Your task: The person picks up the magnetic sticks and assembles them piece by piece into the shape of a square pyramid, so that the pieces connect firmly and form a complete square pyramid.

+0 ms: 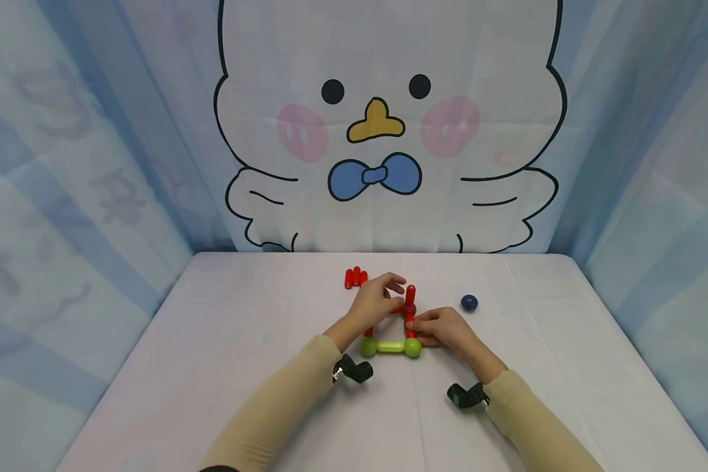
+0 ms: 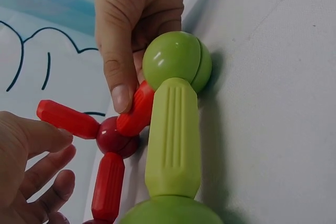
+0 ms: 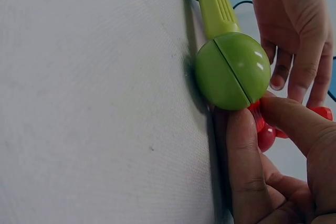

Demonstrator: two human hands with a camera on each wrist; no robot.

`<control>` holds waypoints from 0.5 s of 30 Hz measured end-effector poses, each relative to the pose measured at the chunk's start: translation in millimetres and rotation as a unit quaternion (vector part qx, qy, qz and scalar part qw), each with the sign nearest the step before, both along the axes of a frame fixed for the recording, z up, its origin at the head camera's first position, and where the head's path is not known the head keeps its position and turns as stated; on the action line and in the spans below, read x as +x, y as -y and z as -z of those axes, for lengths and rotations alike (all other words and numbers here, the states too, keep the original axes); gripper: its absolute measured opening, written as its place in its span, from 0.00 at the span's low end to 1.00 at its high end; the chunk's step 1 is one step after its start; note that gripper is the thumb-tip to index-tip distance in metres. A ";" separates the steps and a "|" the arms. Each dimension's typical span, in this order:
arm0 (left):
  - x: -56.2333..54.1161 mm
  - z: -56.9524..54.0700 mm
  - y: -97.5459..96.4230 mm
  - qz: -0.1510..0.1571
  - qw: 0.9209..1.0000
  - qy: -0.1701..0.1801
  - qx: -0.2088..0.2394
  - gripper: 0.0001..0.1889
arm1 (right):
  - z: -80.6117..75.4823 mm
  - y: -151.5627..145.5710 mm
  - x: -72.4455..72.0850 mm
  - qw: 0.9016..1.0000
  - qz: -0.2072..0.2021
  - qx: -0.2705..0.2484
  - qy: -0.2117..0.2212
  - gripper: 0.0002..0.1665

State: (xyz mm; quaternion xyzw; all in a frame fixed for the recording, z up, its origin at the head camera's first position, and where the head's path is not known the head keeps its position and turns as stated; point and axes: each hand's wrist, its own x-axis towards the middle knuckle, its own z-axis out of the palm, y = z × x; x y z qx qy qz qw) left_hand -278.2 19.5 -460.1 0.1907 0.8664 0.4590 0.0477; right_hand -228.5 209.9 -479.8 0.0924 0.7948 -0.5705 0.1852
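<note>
A frame of rods and balls lies on the table: a yellow-green rod [image 1: 391, 347] joins two green balls [image 1: 368, 347], and red rods run back from them. At the far right corner is a dark red ball [image 2: 111, 136], with another red rod [image 1: 410, 294] pointing away from it. My right hand [image 1: 445, 328] pinches the near red rod [image 2: 137, 109] between thumb and fingers, beside the right green ball [image 3: 233, 71]. My left hand [image 1: 377, 301] hovers over the frame's left side, fingers loosely bent beside the far red rod; contact is unclear. It partly hides the far left corner.
Several red rods [image 1: 356, 276] lie together behind my left hand. A dark blue ball [image 1: 469, 302] rests to the right of the frame. The white tabletop [image 1: 271, 295] ends at a printed curtain [image 1: 383, 223], with more curtain on both sides.
</note>
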 end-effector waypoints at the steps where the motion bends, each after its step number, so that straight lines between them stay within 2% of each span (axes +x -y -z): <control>1: -0.6 -0.4 0.9 -0.001 1.000 -0.002 -0.001 0.17 | -0.4 -0.3 -0.1 1.000 0.000 0.001 -0.001 0.23; 8: -6.7 0.0 10.7 -0.013 1.000 -0.017 -0.009 0.16 | -1.0 -1.8 -0.9 1.000 -0.002 0.014 0.000 0.23; 15: -13.0 6.5 24.8 -0.037 0.999 -0.023 -0.025 0.15 | -0.6 0.2 -0.6 1.000 0.000 0.017 0.006 0.23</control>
